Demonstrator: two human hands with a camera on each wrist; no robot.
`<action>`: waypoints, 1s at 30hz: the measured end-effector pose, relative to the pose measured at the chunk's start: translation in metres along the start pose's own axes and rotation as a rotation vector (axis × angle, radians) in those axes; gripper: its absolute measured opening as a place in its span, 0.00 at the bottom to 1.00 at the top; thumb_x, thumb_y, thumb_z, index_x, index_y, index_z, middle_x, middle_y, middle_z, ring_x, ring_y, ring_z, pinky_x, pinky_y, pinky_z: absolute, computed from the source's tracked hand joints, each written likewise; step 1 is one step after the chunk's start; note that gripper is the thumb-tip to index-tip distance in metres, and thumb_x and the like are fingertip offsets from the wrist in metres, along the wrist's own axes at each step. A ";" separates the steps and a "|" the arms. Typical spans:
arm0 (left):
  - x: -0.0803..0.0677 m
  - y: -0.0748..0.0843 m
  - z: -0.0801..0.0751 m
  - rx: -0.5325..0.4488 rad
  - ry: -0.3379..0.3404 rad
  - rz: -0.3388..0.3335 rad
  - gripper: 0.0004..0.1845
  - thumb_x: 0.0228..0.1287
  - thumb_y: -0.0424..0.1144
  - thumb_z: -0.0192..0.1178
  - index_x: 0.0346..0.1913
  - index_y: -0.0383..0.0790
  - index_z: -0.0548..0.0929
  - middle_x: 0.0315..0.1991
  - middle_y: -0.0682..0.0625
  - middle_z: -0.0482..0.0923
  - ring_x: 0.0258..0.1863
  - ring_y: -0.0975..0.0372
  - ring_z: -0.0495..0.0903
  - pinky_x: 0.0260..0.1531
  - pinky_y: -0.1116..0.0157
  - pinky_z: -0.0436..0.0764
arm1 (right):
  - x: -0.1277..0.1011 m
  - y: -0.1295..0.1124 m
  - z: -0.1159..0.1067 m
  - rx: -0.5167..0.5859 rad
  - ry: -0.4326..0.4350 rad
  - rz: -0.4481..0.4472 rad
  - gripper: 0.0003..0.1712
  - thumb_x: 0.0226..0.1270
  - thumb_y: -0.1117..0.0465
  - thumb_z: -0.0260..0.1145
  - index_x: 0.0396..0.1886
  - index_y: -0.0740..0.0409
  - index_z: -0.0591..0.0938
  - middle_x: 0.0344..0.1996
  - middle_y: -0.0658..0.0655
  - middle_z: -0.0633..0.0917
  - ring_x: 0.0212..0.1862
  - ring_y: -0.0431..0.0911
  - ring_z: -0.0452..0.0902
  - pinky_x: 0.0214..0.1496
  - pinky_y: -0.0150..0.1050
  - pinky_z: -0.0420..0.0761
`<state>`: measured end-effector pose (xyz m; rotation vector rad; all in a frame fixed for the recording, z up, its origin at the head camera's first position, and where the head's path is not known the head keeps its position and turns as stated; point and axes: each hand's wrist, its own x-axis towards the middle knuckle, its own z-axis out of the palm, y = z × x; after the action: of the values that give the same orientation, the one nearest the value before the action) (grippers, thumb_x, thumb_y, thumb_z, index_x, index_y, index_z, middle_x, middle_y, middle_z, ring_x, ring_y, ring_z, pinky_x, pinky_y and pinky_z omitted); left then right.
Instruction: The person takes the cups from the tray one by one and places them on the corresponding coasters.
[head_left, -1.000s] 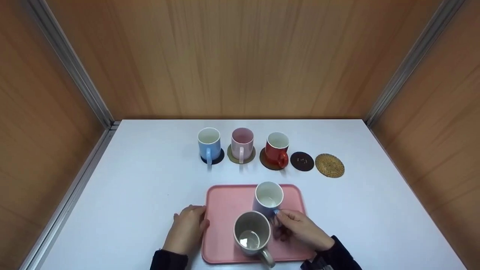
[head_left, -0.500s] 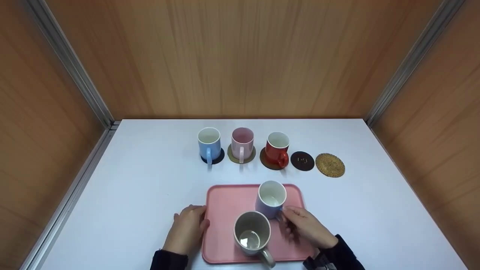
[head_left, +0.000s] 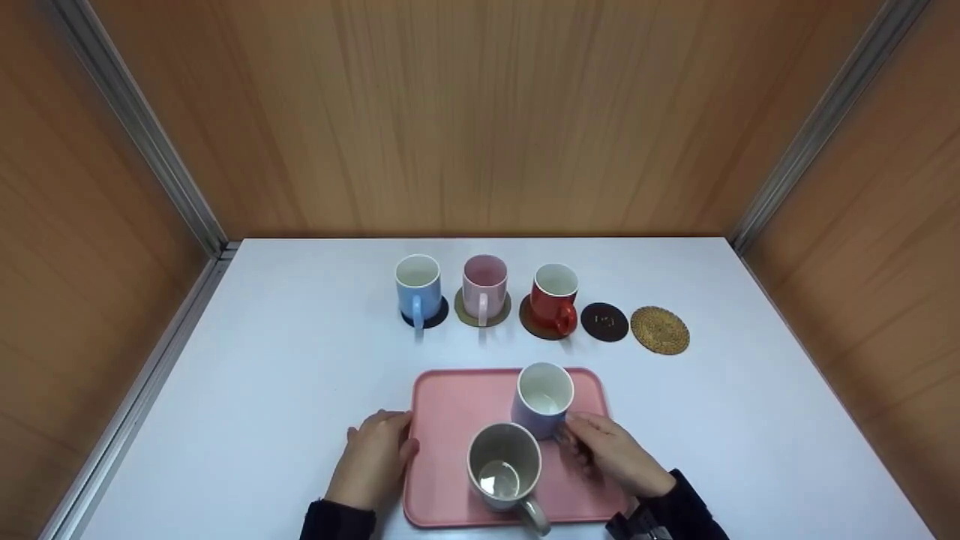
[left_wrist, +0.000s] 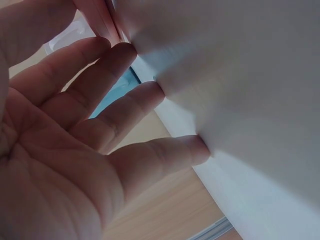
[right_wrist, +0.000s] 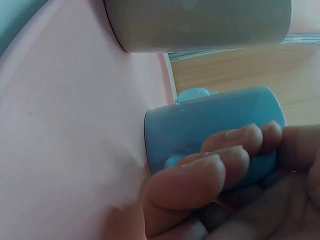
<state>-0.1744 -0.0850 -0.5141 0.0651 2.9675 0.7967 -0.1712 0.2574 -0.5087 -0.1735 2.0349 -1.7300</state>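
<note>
In the head view, a pink tray (head_left: 450, 405) lies near the front of the white table. Standing upright on its right side is a periwinkle-blue mug (head_left: 532, 421) with a white inside, and my right hand (head_left: 613, 454) pinches its handle. Curled fingers partly cover the blue mug (right_wrist: 215, 117) in the right wrist view. A grey-beige mug (head_left: 504, 450), handle toward me, stands nearer on the tray. My left hand (head_left: 373, 459) rests at the tray's left edge. Seen from the left wrist, its spread fingers (left_wrist: 145, 157) touch the table with their tips.
Behind the tray, a light blue mug (head_left: 420, 296), a pink mug (head_left: 485, 289) and a red mug (head_left: 551, 307) stand on coasters in a row. To their right lie a dark coaster (head_left: 604, 322) and a woven tan coaster (head_left: 660, 331). Wooden panels enclose the table.
My right hand and the blue mug have shifted slightly right on the tray, with almost no movement in the last half second. The left hand and the other mugs have stayed put.
</note>
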 end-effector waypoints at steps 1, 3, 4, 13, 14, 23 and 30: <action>0.000 0.000 0.000 0.000 -0.001 0.000 0.19 0.65 0.40 0.65 0.57 0.39 0.83 0.57 0.41 0.82 0.65 0.43 0.74 0.58 0.25 0.62 | 0.000 0.000 0.000 -0.002 -0.001 -0.001 0.34 0.79 0.42 0.47 0.35 0.74 0.69 0.21 0.48 0.70 0.23 0.41 0.65 0.24 0.30 0.66; 0.001 0.000 0.000 0.001 -0.003 -0.004 0.19 0.65 0.40 0.65 0.57 0.39 0.83 0.57 0.41 0.82 0.65 0.43 0.74 0.58 0.25 0.61 | 0.000 0.000 0.000 0.000 0.004 0.000 0.34 0.79 0.42 0.48 0.36 0.75 0.68 0.21 0.48 0.69 0.23 0.41 0.64 0.24 0.30 0.66; 0.001 0.001 0.000 0.000 -0.004 -0.007 0.19 0.65 0.40 0.65 0.57 0.39 0.83 0.57 0.41 0.82 0.65 0.43 0.74 0.59 0.25 0.61 | 0.000 0.000 0.000 -0.001 0.007 0.000 0.35 0.79 0.42 0.48 0.36 0.76 0.68 0.21 0.48 0.70 0.23 0.42 0.64 0.24 0.30 0.66; 0.002 0.000 0.000 -0.002 -0.011 -0.012 0.19 0.65 0.41 0.65 0.58 0.40 0.83 0.58 0.41 0.81 0.66 0.42 0.72 0.59 0.24 0.60 | 0.000 0.000 -0.001 0.002 -0.006 -0.022 0.35 0.80 0.43 0.46 0.32 0.77 0.65 0.20 0.49 0.67 0.21 0.43 0.62 0.20 0.34 0.60; 0.001 0.000 0.000 -0.005 -0.012 -0.012 0.19 0.65 0.41 0.65 0.57 0.40 0.83 0.58 0.42 0.81 0.66 0.42 0.72 0.59 0.24 0.60 | 0.000 0.000 -0.001 0.003 -0.010 -0.027 0.35 0.80 0.44 0.45 0.32 0.77 0.65 0.20 0.49 0.67 0.21 0.43 0.61 0.20 0.35 0.59; 0.001 -0.001 0.000 -0.014 -0.017 0.000 0.18 0.66 0.40 0.64 0.57 0.41 0.83 0.57 0.41 0.82 0.66 0.41 0.73 0.59 0.24 0.59 | 0.000 0.000 -0.001 0.002 -0.004 -0.042 0.36 0.81 0.44 0.44 0.30 0.77 0.65 0.20 0.52 0.66 0.22 0.47 0.60 0.19 0.38 0.57; 0.001 -0.001 0.000 -0.015 -0.008 0.005 0.18 0.66 0.40 0.64 0.57 0.41 0.83 0.57 0.42 0.82 0.65 0.42 0.74 0.59 0.24 0.60 | -0.006 -0.009 -0.005 0.000 -0.009 -0.037 0.34 0.81 0.44 0.45 0.29 0.74 0.65 0.20 0.50 0.67 0.23 0.43 0.63 0.24 0.32 0.65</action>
<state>-0.1751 -0.0861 -0.5144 0.0741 2.9552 0.8167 -0.1699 0.2620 -0.4982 -0.2201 2.0376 -1.7485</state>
